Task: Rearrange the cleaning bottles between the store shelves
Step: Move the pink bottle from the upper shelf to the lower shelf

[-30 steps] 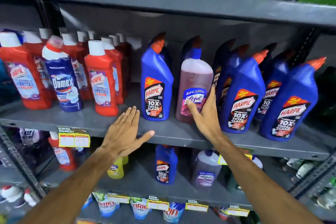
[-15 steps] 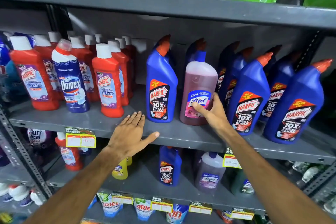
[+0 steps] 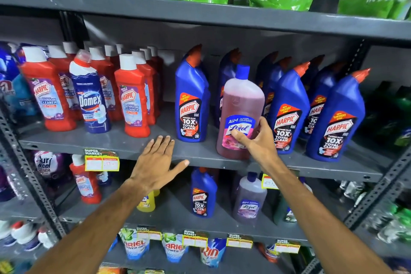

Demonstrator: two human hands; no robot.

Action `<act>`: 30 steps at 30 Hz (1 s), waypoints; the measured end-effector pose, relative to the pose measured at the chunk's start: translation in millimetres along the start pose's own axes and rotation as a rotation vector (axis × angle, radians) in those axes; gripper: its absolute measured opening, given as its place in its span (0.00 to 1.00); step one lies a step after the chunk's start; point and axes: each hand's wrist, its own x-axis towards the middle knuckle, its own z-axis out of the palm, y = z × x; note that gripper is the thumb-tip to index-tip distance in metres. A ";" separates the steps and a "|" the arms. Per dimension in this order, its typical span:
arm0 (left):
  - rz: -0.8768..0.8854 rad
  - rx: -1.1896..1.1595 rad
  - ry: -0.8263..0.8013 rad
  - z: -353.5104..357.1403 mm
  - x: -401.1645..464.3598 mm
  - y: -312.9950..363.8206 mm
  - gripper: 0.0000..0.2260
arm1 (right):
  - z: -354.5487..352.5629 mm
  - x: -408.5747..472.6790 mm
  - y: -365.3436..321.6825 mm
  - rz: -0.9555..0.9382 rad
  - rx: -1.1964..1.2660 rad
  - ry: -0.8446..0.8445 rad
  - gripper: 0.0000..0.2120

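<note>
On mid shelf [image 3: 138,148], rt hand [image 3: 259,142] grips pink Lizol btl [image 3: 241,104].

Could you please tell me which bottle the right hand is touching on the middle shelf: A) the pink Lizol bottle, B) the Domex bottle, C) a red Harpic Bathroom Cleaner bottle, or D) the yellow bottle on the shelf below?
A: the right hand has its thumb and fingers around the lower part of the pink Lizol bottle.

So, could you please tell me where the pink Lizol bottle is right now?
The pink Lizol bottle stands on the middle shelf, right of centre, between blue Harpic bottles, with the right hand on its label.
</note>
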 end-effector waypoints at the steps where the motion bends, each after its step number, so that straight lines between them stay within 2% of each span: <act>1: 0.006 0.005 0.021 1.7 -4.6 0.9 0.52 | -2.5 -7.7 -1.9 -0.005 -0.006 0.005 0.32; 4: 0.040 0.006 0.096 7.1 -20.4 5.4 0.48 | -9.5 -31.9 -6.5 -0.023 0.004 0.010 0.32; 9: 0.172 -0.067 0.312 25.7 -59.1 21.8 0.39 | -16.6 -68.9 -13.1 -0.047 -0.003 0.055 0.33; 12: 0.262 -0.104 0.372 42.0 -81.3 31.6 0.38 | -20.1 -88.1 -6.8 -0.042 -0.056 0.056 0.34; 17: 0.226 -0.076 0.234 79.2 -97.7 32.3 0.40 | -15.8 -120.5 26.5 0.004 -0.151 0.064 0.35; 22: 0.201 -0.056 0.089 117.9 -101.4 22.5 0.42 | -1.8 -146.1 72.3 0.138 -0.161 0.104 0.37; 27: 0.189 -0.057 -0.051 166.8 -100.9 13.8 0.44 | 19.0 -166.3 127.7 0.262 -0.161 0.178 0.34; 30: 0.187 -0.064 -0.125 200.7 -94.0 8.1 0.46 | 34.6 -172.8 163.5 0.313 -0.173 0.248 0.37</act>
